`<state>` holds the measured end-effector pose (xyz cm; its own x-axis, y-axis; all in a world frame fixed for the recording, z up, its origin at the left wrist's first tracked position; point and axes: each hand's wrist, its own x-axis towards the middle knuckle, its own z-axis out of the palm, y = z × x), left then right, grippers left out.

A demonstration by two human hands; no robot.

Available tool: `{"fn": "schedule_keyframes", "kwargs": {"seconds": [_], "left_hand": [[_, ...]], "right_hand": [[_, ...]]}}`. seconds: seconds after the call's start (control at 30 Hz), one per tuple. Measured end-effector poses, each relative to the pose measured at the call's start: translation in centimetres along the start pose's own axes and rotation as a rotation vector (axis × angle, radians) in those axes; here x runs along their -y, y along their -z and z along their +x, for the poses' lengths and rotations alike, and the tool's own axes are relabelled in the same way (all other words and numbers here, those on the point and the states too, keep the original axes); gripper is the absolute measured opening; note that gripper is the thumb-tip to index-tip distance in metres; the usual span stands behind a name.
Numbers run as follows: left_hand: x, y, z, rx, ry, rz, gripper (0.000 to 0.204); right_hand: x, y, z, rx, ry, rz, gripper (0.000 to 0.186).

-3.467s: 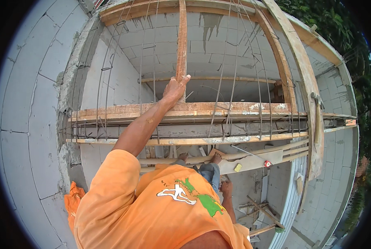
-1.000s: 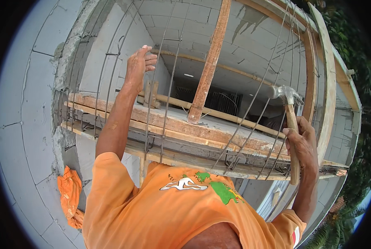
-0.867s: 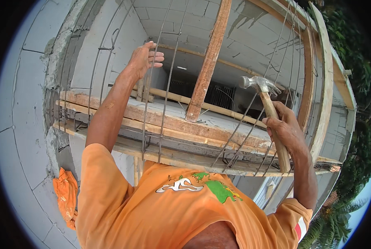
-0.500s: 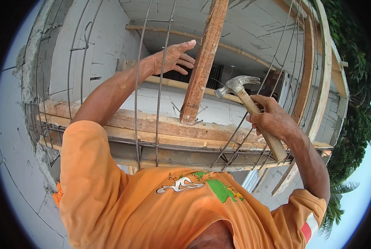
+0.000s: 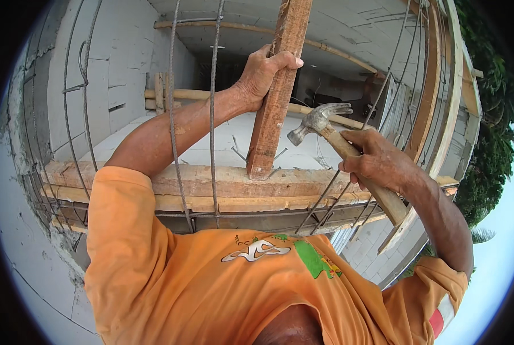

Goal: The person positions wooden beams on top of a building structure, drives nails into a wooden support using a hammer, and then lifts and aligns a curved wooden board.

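Observation:
My left hand (image 5: 266, 73) is closed round the upright wooden post (image 5: 273, 126), thumb across its front. The foot of the post rests on a horizontal timber beam (image 5: 205, 179), where several nails (image 5: 239, 153) stick out at angles beside it. In my right hand (image 5: 372, 160) is a claw hammer (image 5: 340, 138), gripped by its wooden handle. The metal head of the hammer is up and to the left, a short way right of the post and apart from it. Part of my left fingers is hidden behind the post.
Thin steel rebars (image 5: 213, 109) rise in front of my left forearm, and more rebars (image 5: 386, 86) stand near my right hand. Slanting wooden boards (image 5: 426, 86) are at the right. A bamboo pole (image 5: 188, 94) crosses behind the post. Grey block walls (image 5: 104, 75) surround the opening.
My left hand, open beside the post before, has closed round it. The hammer in my right hand has shifted slightly left and its handle end lies a little farther right.

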<state>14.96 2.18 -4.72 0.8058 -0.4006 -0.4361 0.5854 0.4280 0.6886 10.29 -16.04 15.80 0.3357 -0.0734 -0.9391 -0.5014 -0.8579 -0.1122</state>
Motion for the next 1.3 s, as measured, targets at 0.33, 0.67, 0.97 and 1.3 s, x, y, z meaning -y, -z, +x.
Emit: {"fn": "schedule_keyframes", "kwargs": {"seconds": [0.33,0.67,0.97,1.3], "left_hand": [[0.1,-0.1,-0.1,-0.041,-0.003,-0.035,0.032],[0.2,-0.1,0.0,-0.067,-0.009,-0.021,0.033],[0.3,0.2,0.2,-0.061,-0.017,0.017,0.036],[-0.6,-0.1,-0.4,-0.037,0.026,-0.031,0.036]], "right_hand": [[-0.5,0.9,-1.2,-0.109,0.026,0.208,0.066],[-2.2,-0.7,-0.9,0.118,-0.029,0.197,0.066],[-0.7,2.4,-1.4,-0.222,-0.041,0.136,0.069],[-3.6,0.8,-1.8,-0.241,0.188,0.2,0.074]]}}
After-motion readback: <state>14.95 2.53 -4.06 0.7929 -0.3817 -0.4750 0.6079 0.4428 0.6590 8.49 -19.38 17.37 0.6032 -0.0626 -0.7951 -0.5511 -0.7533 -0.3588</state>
